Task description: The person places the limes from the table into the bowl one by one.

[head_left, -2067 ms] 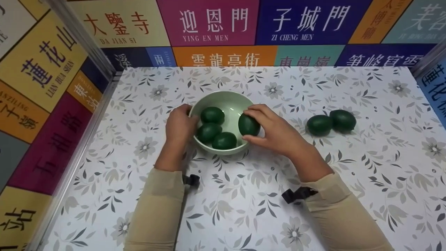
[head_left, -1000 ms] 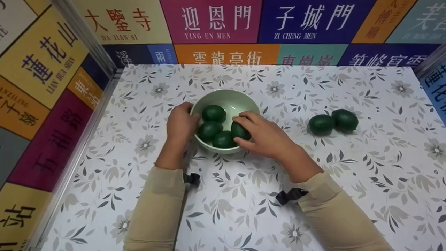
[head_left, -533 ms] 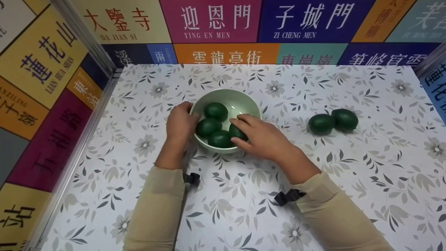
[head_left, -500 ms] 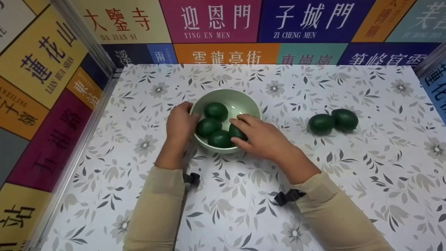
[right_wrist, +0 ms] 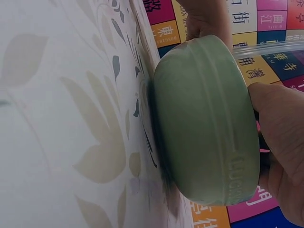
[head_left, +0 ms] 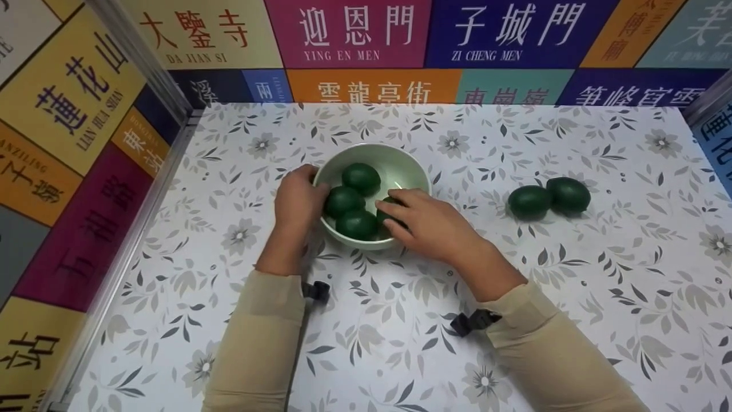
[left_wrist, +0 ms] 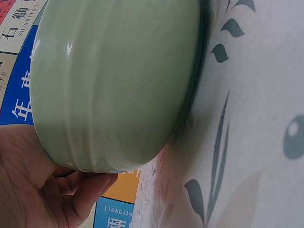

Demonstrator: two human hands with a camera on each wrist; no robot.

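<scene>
A pale green bowl [head_left: 394, 163] stands on the patterned table. My left hand [head_left: 294, 200] grips the bowl's left rim, with its thumb over the edge and its fingers curled against the outside in the left wrist view. Three dark green limes [head_left: 355, 225] lie together in the left part of the bowl. My right hand [head_left: 434, 226] reaches over the right rim, its thumb and fingers around another lime [head_left: 389, 210] low in the bowl. That lime is mostly hidden by the fingers. In the right wrist view, the bowl wall [right_wrist: 204, 123] hides the limes.
Two more dark green limes, one at the left [head_left: 530, 202] and one at the right [head_left: 568, 196], lie touching on the table to the right of the bowl. Panels with Chinese lettering [head_left: 349, 34] stand along the table's back and left edges.
My right hand has carried its lime from the right rim down and left into the bowl. The three limes there have shifted and rolled up and left. My left hand stays on the rim.
</scene>
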